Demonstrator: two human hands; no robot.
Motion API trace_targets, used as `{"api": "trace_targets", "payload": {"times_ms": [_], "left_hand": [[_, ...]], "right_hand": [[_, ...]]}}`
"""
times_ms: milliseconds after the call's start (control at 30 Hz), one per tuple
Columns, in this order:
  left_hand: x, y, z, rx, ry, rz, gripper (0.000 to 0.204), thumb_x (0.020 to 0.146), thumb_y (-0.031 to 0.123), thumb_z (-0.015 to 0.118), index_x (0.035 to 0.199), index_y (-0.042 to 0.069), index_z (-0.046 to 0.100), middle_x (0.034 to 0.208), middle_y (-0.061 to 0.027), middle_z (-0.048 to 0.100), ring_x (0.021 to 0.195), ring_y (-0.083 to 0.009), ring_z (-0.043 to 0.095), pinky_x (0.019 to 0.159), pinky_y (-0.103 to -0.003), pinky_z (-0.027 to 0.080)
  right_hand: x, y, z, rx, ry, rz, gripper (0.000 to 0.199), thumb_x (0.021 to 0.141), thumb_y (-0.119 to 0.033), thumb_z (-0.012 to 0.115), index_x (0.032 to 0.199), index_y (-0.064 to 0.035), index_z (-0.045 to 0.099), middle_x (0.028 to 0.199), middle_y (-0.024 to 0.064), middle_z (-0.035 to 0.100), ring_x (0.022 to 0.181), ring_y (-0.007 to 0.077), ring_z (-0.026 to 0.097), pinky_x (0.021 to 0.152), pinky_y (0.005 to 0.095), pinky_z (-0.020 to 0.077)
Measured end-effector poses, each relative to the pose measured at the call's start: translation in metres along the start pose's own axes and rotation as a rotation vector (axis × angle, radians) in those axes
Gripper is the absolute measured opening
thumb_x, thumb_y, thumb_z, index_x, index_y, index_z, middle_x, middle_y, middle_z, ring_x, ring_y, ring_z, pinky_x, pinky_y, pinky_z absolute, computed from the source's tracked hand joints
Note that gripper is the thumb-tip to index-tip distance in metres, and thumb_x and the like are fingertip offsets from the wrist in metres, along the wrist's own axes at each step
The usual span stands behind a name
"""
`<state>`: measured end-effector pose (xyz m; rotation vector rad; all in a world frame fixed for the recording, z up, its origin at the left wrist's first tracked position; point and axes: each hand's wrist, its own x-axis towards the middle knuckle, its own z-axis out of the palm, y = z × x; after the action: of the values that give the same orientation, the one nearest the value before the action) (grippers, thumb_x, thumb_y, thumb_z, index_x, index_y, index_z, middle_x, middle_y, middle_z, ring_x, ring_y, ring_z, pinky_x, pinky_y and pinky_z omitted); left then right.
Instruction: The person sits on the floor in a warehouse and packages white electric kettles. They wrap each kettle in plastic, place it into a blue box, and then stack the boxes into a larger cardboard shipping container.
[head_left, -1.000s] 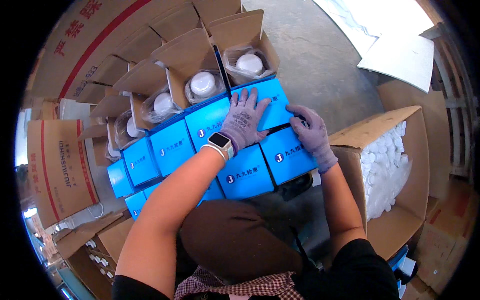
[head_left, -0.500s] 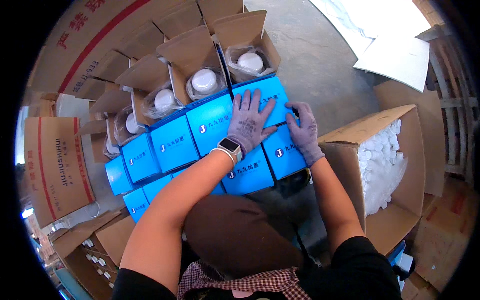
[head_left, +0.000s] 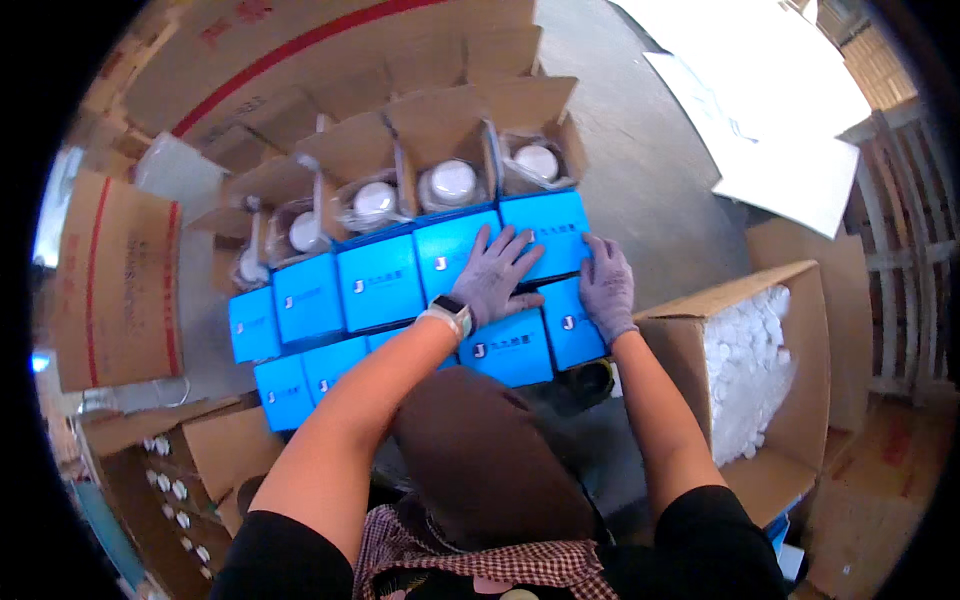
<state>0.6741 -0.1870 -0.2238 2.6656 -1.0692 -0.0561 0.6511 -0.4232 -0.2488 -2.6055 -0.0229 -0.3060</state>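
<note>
My left hand (head_left: 495, 278), in a grey work glove and with a watch at the wrist, lies with fingers spread on the blue lids of several small cartons. Its fingertips reach onto the blue carton (head_left: 545, 235) at the far right of the row. My gloved right hand (head_left: 608, 290) rests against the right edge of the blue cartons, fingers loosely bent and pointing away from me, beside the nearer blue carton (head_left: 572, 325). Behind the lids, open compartments hold white round-topped items (head_left: 454, 181) in clear plastic bags.
A tilted cardboard box (head_left: 675, 360) on the right holds many small white pieces (head_left: 750, 375). White sheets (head_left: 790, 180) lie on the floor at the far right, near a wooden pallet (head_left: 905, 250). Large brown cartons (head_left: 120, 280) stand on the left. A divided box (head_left: 230, 455) sits at lower left.
The view has shifted, so the cartons sit lower in the picture. Both hands stay at the right end of the blue cartons; the right hand's fingers are less curled over the edge.
</note>
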Motion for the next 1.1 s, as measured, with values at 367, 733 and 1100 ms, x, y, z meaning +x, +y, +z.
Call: {"api": "trace_targets", "payload": {"times_ms": [367, 733, 1100], "left_hand": [[-0.307, 0.022, -0.052, 0.116, -0.008, -0.764, 0.069, 0.092, 0.056, 0.06, 0.144, 0.012, 0.05, 0.152, -0.0187, 0.045, 0.142, -0.0394, 0.039, 0.118, -0.06, 0.02], [-0.229, 0.011, -0.108, 0.18, 0.127, -0.622, 0.067, 0.092, 0.052, 0.062, 0.143, 0.011, 0.052, 0.151, -0.0186, 0.046, 0.142, -0.0389, 0.039, 0.119, -0.059, 0.02], [0.058, -0.064, -0.078, 0.274, 0.181, -0.068, 0.06, 0.087, 0.029, 0.065, 0.138, 0.003, 0.052, 0.152, -0.0195, 0.043, 0.141, -0.0373, 0.039, 0.118, -0.056, 0.027]], "right_hand": [[0.001, 0.003, 0.011, -0.168, -0.023, -0.011, 0.039, 0.093, -0.019, 0.059, 0.132, -0.0157, 0.054, 0.12, 0.0157, 0.06, 0.11, 0.0364, 0.061, 0.093, 0.0509, 0.0483], [0.059, -0.008, -0.003, 0.013, 0.024, 0.074, 0.059, 0.083, -0.032, 0.072, 0.133, -0.0067, 0.056, 0.137, 0.0211, 0.051, 0.129, 0.0396, 0.05, 0.103, 0.0526, 0.0451], [0.163, -0.044, 0.035, 0.466, 0.188, 0.01, 0.081, 0.078, -0.045, 0.077, 0.14, 0.0008, 0.05, 0.132, 0.0259, 0.055, 0.126, 0.0423, 0.05, 0.106, 0.0497, 0.0422]]}}
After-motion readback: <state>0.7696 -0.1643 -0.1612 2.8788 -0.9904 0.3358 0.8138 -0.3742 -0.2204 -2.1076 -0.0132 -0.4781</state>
